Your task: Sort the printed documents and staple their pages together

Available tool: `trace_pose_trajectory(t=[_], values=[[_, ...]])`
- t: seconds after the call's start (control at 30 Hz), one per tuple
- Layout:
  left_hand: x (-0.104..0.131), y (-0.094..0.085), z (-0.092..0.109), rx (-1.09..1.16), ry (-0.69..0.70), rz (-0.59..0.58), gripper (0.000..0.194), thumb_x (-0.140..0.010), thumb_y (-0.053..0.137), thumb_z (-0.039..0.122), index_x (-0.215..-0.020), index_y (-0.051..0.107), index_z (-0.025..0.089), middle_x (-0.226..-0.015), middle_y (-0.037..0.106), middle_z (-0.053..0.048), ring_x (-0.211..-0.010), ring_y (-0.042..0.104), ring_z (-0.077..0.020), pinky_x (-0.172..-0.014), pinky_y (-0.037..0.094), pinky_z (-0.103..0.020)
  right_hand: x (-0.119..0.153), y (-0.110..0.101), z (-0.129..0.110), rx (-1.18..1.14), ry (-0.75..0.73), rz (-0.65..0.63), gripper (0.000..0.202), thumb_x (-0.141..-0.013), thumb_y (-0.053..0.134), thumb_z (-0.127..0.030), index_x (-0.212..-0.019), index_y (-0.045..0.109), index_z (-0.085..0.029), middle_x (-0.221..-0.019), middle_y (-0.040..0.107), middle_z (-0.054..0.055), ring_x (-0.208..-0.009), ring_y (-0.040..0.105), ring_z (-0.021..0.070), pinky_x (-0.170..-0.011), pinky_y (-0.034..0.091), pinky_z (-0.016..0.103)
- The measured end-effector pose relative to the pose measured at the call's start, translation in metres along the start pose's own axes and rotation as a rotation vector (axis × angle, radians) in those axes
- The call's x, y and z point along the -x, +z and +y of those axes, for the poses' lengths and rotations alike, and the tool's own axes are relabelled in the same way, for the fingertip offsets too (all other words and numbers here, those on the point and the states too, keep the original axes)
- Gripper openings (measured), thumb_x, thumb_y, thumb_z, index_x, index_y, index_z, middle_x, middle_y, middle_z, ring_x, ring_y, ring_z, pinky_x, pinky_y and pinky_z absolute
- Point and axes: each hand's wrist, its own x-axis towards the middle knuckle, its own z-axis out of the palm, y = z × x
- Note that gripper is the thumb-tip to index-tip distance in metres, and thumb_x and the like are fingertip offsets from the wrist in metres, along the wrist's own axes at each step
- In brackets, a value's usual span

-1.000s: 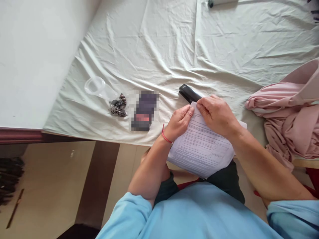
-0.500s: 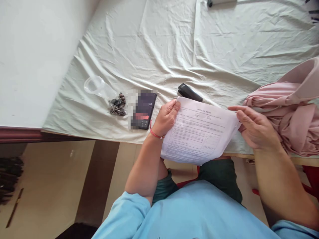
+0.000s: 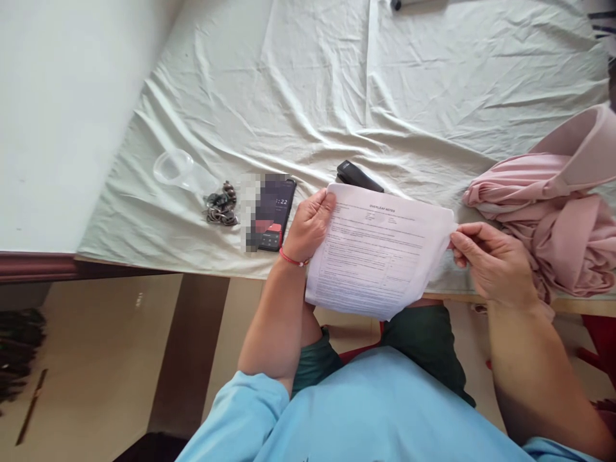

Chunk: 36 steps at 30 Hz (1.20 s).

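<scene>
Printed sheets of paper, with the heading "OVERLEAF NOTES", are held over the table's front edge. My left hand, with a red string on the wrist, grips their left edge, thumb on top. My right hand pinches the right edge near its upper corner, fingers curled. A black stapler lies just behind the top of the sheets, partly hidden by them. To the left of my left hand a dark phone rests on the cloth with its screen lit.
A clear plastic cup lies on its side beside a bunch of keys at the left. Pink fabric is heaped at the right on the wrinkled pale tablecloth. A grey object shows at the far edge.
My right hand's fingers have curled in and now pinch the right edge of the sheets, a little lower than before. The view has shifted slightly, and the phone's display has changed.
</scene>
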Motion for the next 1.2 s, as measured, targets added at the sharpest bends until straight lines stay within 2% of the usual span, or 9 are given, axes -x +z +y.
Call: trace_pose_trajectory(t=[0.17,0.4,0.57,0.73,0.87,0.97,1.07,1.13,1.2], values=[[0.002,0.0,0.0,0.014,0.003,-0.008,0.042,-0.098,0.063,0.062,-0.096,0.072,0.022,-0.079,0.069,-0.002,-0.081,0.066,-0.0172,-0.068,0.052,-0.028,-0.006,0.005,-0.003,0.016,-0.176,0.084,0.012,-0.076,0.084,-0.03,-0.082,0.076,-0.022,-0.065,0.06,0.0,-0.056,0.048,0.0124,-0.053,0.035,0.03],[0.002,0.005,-0.001,0.016,0.02,0.004,0.04,-0.099,0.061,0.06,-0.098,0.075,0.022,-0.086,0.072,-0.003,-0.084,0.067,-0.0173,-0.072,0.053,-0.029,-0.002,0.025,-0.012,-0.12,-0.163,0.169,0.016,-0.075,0.085,-0.034,-0.082,0.074,-0.024,-0.052,0.049,-0.006,-0.04,0.033,0.0091,-0.041,0.022,0.027],[0.003,0.007,-0.002,0.001,0.03,0.017,0.041,-0.099,0.061,0.061,-0.102,0.076,0.023,-0.084,0.072,-0.003,-0.089,0.067,-0.0192,-0.077,0.055,-0.031,0.0,0.035,-0.011,-0.104,-0.215,0.261,0.023,-0.076,0.085,-0.043,-0.083,0.074,-0.025,-0.063,0.06,-0.001,-0.05,0.047,0.0128,-0.047,0.035,0.027],[0.003,0.005,-0.003,0.013,0.021,0.009,0.04,-0.1,0.06,0.06,-0.102,0.075,0.024,-0.082,0.07,-0.003,-0.09,0.067,-0.0189,-0.076,0.054,-0.03,-0.002,0.032,-0.005,-0.203,-0.165,0.157,0.033,-0.066,0.089,-0.051,-0.073,0.07,-0.025,-0.068,0.065,0.001,-0.056,0.057,0.0173,-0.055,0.047,0.032],[0.002,0.005,-0.005,0.034,0.017,0.004,0.04,-0.1,0.06,0.06,-0.097,0.074,0.023,-0.08,0.069,-0.003,-0.085,0.066,-0.0176,-0.074,0.053,-0.029,0.0,0.026,0.001,-0.041,-0.199,0.188,0.025,-0.067,0.088,-0.041,-0.08,0.073,-0.026,-0.073,0.07,0.003,-0.062,0.061,0.0196,-0.056,0.046,0.032],[0.0,0.006,-0.008,0.038,0.007,0.008,0.04,-0.099,0.061,0.06,-0.094,0.072,0.022,-0.08,0.068,-0.003,-0.082,0.065,-0.0171,-0.071,0.051,-0.029,0.008,0.025,0.0,0.285,-0.395,0.315,0.016,-0.076,0.082,-0.035,-0.09,0.076,-0.027,-0.072,0.068,0.001,-0.06,0.057,0.0178,-0.057,0.045,0.033],[-0.002,0.008,-0.01,0.015,0.008,0.017,0.041,-0.099,0.062,0.061,-0.09,0.07,0.021,-0.081,0.068,-0.003,-0.081,0.064,-0.0171,-0.069,0.05,-0.029,0.02,0.029,-0.005,0.539,-0.596,0.336,0.007,-0.083,0.075,-0.035,-0.087,0.074,-0.029,-0.07,0.067,0.001,-0.059,0.056,0.019,-0.061,0.049,0.037],[-0.003,0.008,-0.01,0.01,0.011,0.015,0.042,-0.098,0.062,0.061,-0.09,0.069,0.021,-0.081,0.068,-0.004,-0.082,0.064,-0.0173,-0.069,0.049,-0.029,0.025,0.032,-0.007,0.529,-0.699,0.288,0.006,-0.083,0.075,-0.035,-0.085,0.073,-0.03,-0.075,0.07,0.002,-0.062,0.059,0.0199,-0.064,0.053,0.038],[-0.003,0.009,-0.01,0.014,0.013,0.012,0.042,-0.098,0.062,0.062,-0.092,0.07,0.021,-0.081,0.068,-0.003,-0.083,0.065,-0.0177,-0.069,0.05,-0.029,0.027,0.034,-0.007,0.447,-0.65,0.232,0.01,-0.082,0.078,-0.035,-0.091,0.074,-0.03,-0.079,0.072,0.001,-0.065,0.062,0.0197,-0.065,0.054,0.038]])
